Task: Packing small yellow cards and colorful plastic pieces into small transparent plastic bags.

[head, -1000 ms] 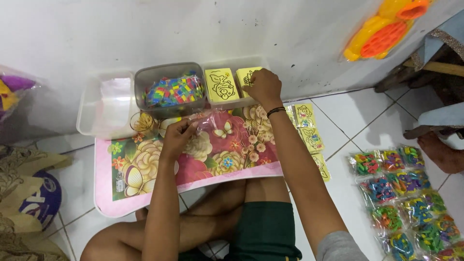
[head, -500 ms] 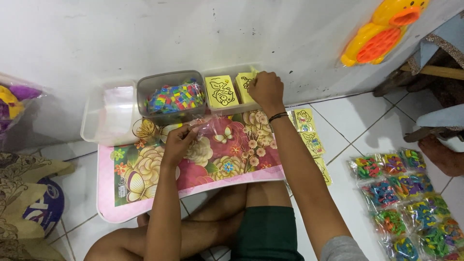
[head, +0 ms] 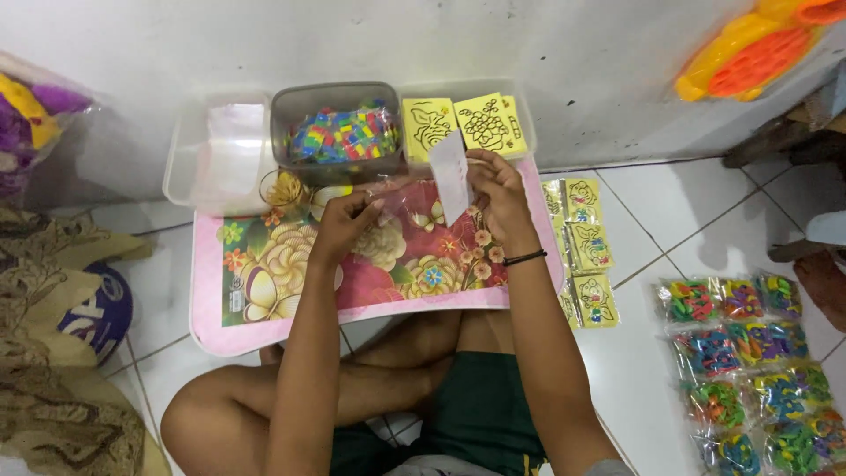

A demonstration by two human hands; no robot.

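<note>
Over the pink flower-printed lap table [head: 264, 326], your right hand [head: 498, 189] pinches a small white card [head: 450, 176], fingers closed on its edge. Your left hand [head: 344, 220] grips a clear plastic sleeve [head: 401, 187] just beside the card. Behind them stand a grey tub of coloured pieces [head: 339, 132] and yellow picture cards [head: 485, 123].
</note>
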